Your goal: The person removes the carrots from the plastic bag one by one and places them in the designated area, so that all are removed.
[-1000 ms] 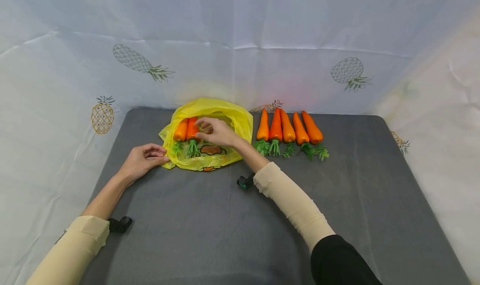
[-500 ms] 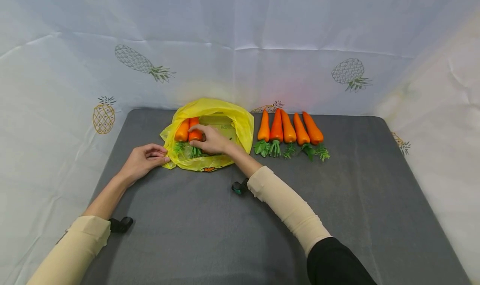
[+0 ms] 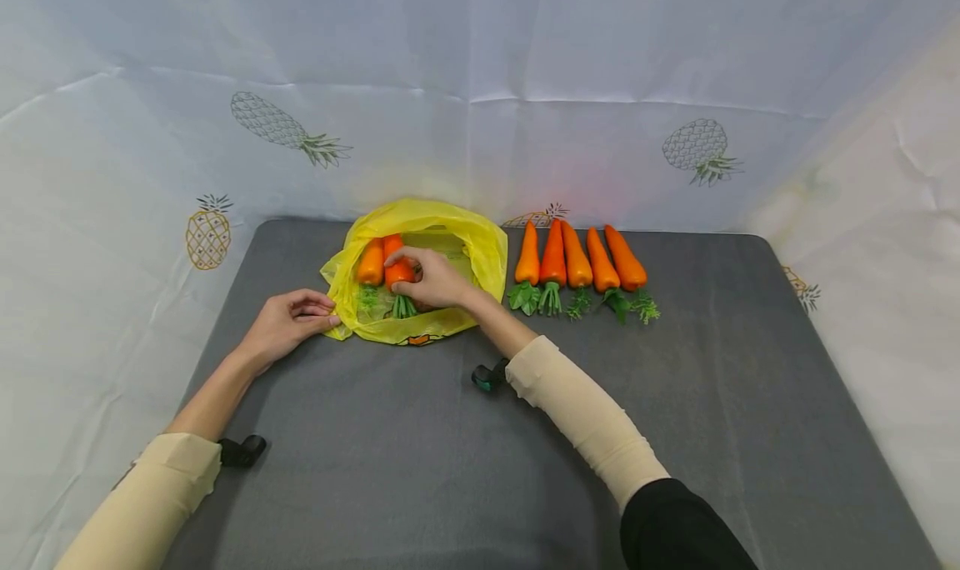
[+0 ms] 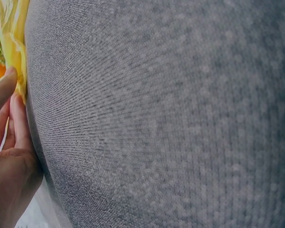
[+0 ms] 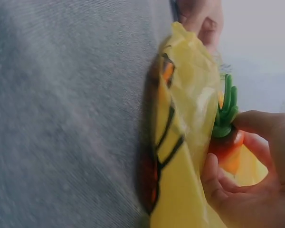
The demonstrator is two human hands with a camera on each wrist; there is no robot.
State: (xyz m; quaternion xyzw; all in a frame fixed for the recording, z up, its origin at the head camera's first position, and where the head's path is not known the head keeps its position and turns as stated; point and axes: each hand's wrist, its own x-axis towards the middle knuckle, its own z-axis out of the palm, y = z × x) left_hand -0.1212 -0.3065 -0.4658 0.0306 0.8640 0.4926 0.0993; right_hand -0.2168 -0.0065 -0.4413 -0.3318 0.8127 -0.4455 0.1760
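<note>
A yellow plastic bag (image 3: pixel 489 253) lies with its mouth spread wide towards me, at the back of the table. Inside it, a red-orange toy carrot (image 3: pixel 399 273) with a thick green top is gripped between the thumb and fingers of my right hand (image 3: pixel 441 282). That green top (image 5: pixel 226 111) shows beside the thumb in the right wrist view. Left of it in the bag is a lighter orange carrot (image 3: pixel 371 263). At the bag's left edge, my left hand (image 3: pixel 288 324) pinches the plastic (image 4: pixel 18 52) between thumb and fingers.
Right of the bag, several more carrots (image 3: pixel 576 257) lie in a row, tips away from me and leaves towards me. Grey cloth covers the table (image 3: pixel 675 403). Behind it hangs a white sheet (image 3: pixel 480 53) printed with pineapples.
My right hand has come from hovering beside the red-orange carrot to gripping it. Both carrots in the bag have shifted slightly right. My left hand stays at the bag's edge.
</note>
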